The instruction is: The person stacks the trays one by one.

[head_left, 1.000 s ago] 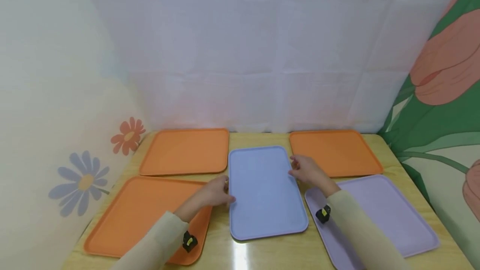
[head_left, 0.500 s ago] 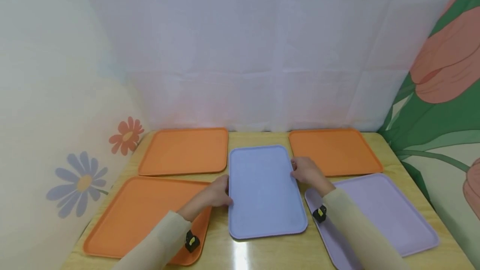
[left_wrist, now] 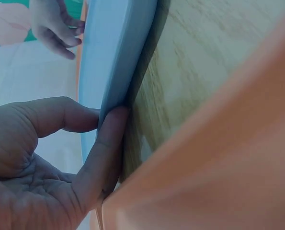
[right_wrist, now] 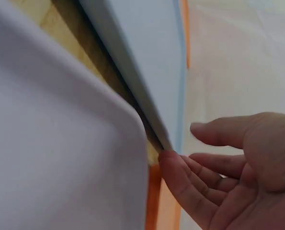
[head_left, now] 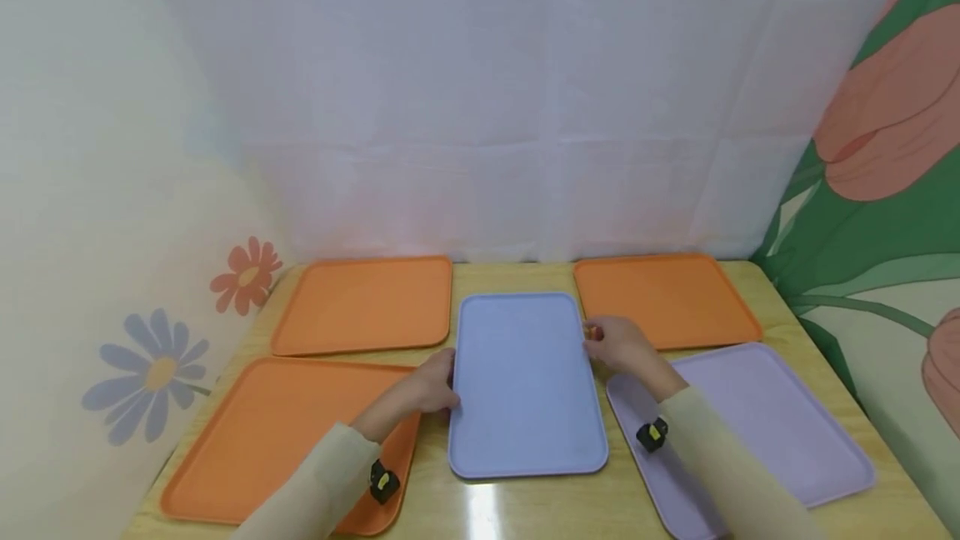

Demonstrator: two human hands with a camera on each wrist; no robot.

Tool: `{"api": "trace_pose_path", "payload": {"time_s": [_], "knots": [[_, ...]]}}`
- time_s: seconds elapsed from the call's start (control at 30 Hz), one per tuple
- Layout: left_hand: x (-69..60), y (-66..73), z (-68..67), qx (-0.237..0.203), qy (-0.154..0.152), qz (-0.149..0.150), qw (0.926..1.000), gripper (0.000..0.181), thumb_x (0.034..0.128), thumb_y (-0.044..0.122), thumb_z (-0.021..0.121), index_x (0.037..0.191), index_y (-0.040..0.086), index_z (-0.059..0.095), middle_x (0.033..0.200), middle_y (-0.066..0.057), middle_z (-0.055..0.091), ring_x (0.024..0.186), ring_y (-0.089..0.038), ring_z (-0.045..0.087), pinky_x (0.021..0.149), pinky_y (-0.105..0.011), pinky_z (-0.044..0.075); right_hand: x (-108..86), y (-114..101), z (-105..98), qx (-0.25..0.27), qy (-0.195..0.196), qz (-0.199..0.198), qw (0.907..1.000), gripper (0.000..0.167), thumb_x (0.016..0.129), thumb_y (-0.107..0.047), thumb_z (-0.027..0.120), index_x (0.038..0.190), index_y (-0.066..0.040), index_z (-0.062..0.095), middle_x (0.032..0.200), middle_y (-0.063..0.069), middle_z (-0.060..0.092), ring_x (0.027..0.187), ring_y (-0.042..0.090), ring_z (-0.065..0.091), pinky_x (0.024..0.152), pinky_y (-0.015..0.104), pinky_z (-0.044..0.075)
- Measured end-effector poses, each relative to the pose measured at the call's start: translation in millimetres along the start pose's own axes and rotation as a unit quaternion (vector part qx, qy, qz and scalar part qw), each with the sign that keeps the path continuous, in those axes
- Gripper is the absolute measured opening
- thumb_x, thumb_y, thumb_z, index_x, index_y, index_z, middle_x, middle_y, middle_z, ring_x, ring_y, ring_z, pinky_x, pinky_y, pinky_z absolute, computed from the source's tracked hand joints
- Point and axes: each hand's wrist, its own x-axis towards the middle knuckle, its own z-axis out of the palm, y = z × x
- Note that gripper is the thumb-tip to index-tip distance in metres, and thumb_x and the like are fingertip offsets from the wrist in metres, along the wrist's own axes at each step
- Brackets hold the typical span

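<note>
A light blue tray (head_left: 528, 390) lies lengthwise in the middle of the wooden table. My left hand (head_left: 431, 383) pinches its left rim, thumb on top and a finger against the outer side, as the left wrist view shows. At the right rim is my right hand (head_left: 617, 344). In the right wrist view a fingertip touches the edge of the blue tray (right_wrist: 152, 72), while the thumb stands apart above it and the fingers are loosely bent. My left forearm passes over an orange tray (head_left: 292, 432), and my right forearm over a lilac tray (head_left: 772, 423).
Two more orange trays lie along the back, one at the left (head_left: 367, 302) and one at the right (head_left: 667, 300). A white cloth (head_left: 450, 107) hangs behind the table (head_left: 517, 515). Flower-patterned walls (head_left: 870, 257) flank both sides.
The blue tray has turned slightly clockwise and now sits straighter. My left hand has taken hold of its rim. The right fingers closed at the right rim, then parted a little.
</note>
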Motion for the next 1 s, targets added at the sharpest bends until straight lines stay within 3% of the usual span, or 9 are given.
{"api": "trace_pose_path", "payload": {"time_s": [0.13, 0.3, 0.4, 0.53, 0.63, 0.77, 0.93, 1.0], "knots": [[-0.4, 0.6, 1.2, -0.010, -0.005, -0.004, 0.9999, 0.079, 0.0749, -0.018, 0.067, 0.145, -0.015, 0.031, 0.131, -0.031, 0.050, 0.104, -0.037, 0.061, 0.059, -0.038, 0.060, -11.4, 17.5, -21.0, 0.028, 0.003, -0.027, 0.9992, 0.044, 0.097, -0.020, 0.065, 0.133, 0.005, 0.061, 0.108, 0.014, 0.070, 0.096, 0.028, 0.066, 0.082, 0.042, 0.055], [0.6, -0.5, 1.6, 0.029, -0.005, 0.004, 0.9996, 0.084, 0.0757, -0.014, 0.069, 0.148, -0.017, 0.026, 0.144, -0.035, 0.039, 0.119, -0.042, 0.054, 0.073, -0.042, 0.061, -26.8, 45.3, -46.3, 0.040, -0.003, -0.050, 0.9979, 0.049, 0.099, -0.022, 0.064, 0.138, 0.006, 0.056, 0.123, 0.024, 0.066, 0.109, 0.040, 0.064, 0.088, 0.049, 0.056], [0.8, -1.8, 1.3, 0.047, -0.004, -0.001, 0.9989, 0.088, 0.0775, -0.009, 0.071, 0.151, -0.016, 0.022, 0.151, -0.035, 0.032, 0.127, -0.043, 0.048, 0.086, -0.045, 0.058, -38.4, 60.2, -59.9, 0.050, -0.010, -0.044, 0.9977, 0.054, 0.099, -0.024, 0.064, 0.143, 0.005, 0.051, 0.129, 0.027, 0.062, 0.113, 0.043, 0.062, 0.088, 0.049, 0.056], [1.1, -1.5, 0.6, 0.066, -0.005, -0.007, 0.9978, 0.091, 0.0798, -0.006, 0.072, 0.153, -0.015, 0.019, 0.154, -0.035, 0.027, 0.135, -0.043, 0.041, 0.106, -0.052, 0.046, -53.1, 78.3, -75.2, 0.062, -0.011, -0.051, 0.9967, 0.060, 0.099, -0.025, 0.066, 0.145, 0.009, 0.046, 0.132, 0.030, 0.059, 0.113, 0.045, 0.062, 0.089, 0.050, 0.056], [1.7, -1.6, 0.5, 0.067, -0.005, -0.005, 0.9978, 0.091, 0.0797, -0.006, 0.072, 0.153, -0.015, 0.019, 0.154, -0.036, 0.027, 0.135, -0.043, 0.040, 0.109, -0.054, 0.042, -63.3, 89.9, -84.1, 0.072, -0.004, -0.065, 0.9952, 0.061, 0.098, -0.022, 0.067, 0.144, 0.012, 0.044, 0.131, 0.033, 0.058, 0.112, 0.047, 0.062, 0.089, 0.052, 0.056], [1.9, -2.8, 1.1, 0.053, -0.005, 0.003, 0.9986, 0.091, 0.0795, -0.007, 0.072, 0.153, -0.014, 0.019, 0.153, -0.035, 0.028, 0.132, -0.044, 0.043, 0.099, -0.050, 0.051, -77.9, 104.3, -94.0, 0.089, 0.005, -0.069, 0.9937, 0.061, 0.098, -0.019, 0.067, 0.145, 0.013, 0.043, 0.131, 0.034, 0.057, 0.113, 0.046, 0.062, 0.090, 0.048, 0.056], [2.9, -5.2, 3.0, 0.002, -0.008, 0.009, 0.9999, 0.089, 0.0789, -0.012, 0.068, 0.153, -0.013, 0.020, 0.151, -0.035, 0.029, 0.122, -0.046, 0.050, 0.065, -0.040, 0.061, -97.0, 123.8, -104.3, 0.089, 0.012, -0.047, 0.9948, 0.063, 0.098, -0.019, 0.067, 0.147, 0.011, 0.041, 0.135, 0.034, 0.056, 0.116, 0.044, 0.061, 0.085, 0.027, 0.054], [3.5, -5.3, 3.5, -0.014, -0.009, 0.010, 0.9998, 0.089, 0.0787, -0.014, 0.067, 0.153, -0.013, 0.019, 0.150, -0.035, 0.029, 0.120, -0.046, 0.051, 0.060, -0.038, 0.061, -104.7, 132.5, -108.1, 0.090, 0.011, -0.040, 0.9951, 0.064, 0.098, -0.019, 0.067, 0.147, 0.011, 0.040, 0.135, 0.034, 0.055, 0.116, 0.044, 0.061, 0.082, 0.022, 0.052]]}}
